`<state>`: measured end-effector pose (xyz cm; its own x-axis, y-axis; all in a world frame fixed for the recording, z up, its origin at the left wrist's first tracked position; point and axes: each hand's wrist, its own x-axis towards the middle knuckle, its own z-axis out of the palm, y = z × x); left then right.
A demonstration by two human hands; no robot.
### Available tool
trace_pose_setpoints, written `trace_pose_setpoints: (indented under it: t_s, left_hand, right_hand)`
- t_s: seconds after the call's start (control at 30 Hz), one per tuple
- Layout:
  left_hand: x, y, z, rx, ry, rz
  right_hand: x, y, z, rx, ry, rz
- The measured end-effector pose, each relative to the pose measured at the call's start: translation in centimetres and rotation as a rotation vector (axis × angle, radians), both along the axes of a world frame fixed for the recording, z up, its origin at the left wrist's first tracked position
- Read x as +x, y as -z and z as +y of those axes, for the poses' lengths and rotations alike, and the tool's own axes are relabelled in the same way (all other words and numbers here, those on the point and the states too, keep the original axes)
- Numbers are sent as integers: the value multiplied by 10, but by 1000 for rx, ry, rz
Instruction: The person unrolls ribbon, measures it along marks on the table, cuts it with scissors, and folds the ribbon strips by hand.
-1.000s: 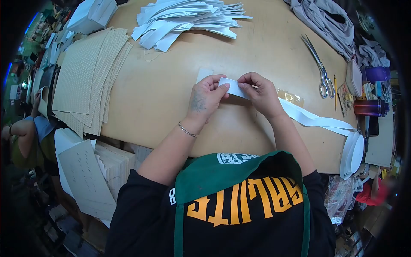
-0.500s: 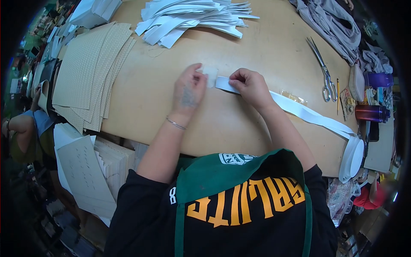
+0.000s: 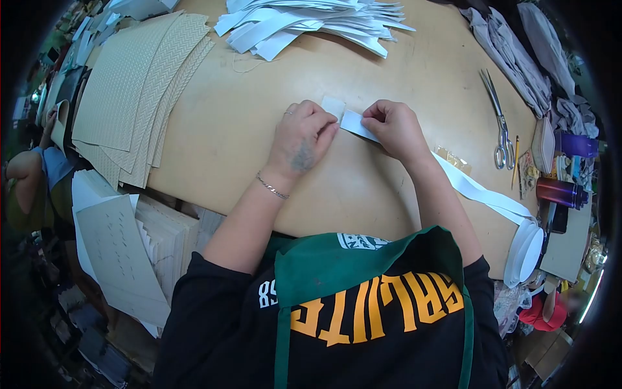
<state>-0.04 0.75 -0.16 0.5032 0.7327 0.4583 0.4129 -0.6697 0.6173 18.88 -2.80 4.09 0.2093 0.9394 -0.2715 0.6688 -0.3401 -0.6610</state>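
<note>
My right hand (image 3: 396, 131) pinches a white strip (image 3: 356, 124) near its left end, thumb and forefinger closed on it. From there the strip passes under my right forearm to a white roll (image 3: 523, 253) at the table's right edge. A small pale rectangular piece (image 3: 333, 106) lies just left of the strip's end. My left hand (image 3: 303, 137) is closed, its fingertips together at the lower edge of that piece and beside the strip's end. Whatever those fingertips hold is hidden.
White cut strips (image 3: 311, 26) are piled at the back. Woven-textured beige sheets (image 3: 123, 84) lie at left. On the right are scissors (image 3: 499, 123), a pencil (image 3: 516, 162), a small clear packet (image 3: 452, 159), a purple tumbler (image 3: 560, 192) and grey cloth (image 3: 512, 58).
My left hand has turned, and its fingers have closed in by the strip's end and the pale piece. The right hand keeps its pinch on the strip. The whole view has shifted slightly.
</note>
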Motion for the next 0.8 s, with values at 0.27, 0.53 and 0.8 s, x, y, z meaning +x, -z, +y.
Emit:
trace_pose_setpoints:
  t_s: [0.27, 0.53, 0.8]
  left_hand:
    - [12, 0, -9, 5, -88, 50]
    - [11, -2, -10, -53, -97, 95]
    - [11, -6, -7, -95, -86, 26]
  right_hand:
    - [-3, 15, -9, 296, -183, -164]
    - [-9, 12, -20, 361, -334, -333]
    - [-7, 7, -14, 346, -357, -300]
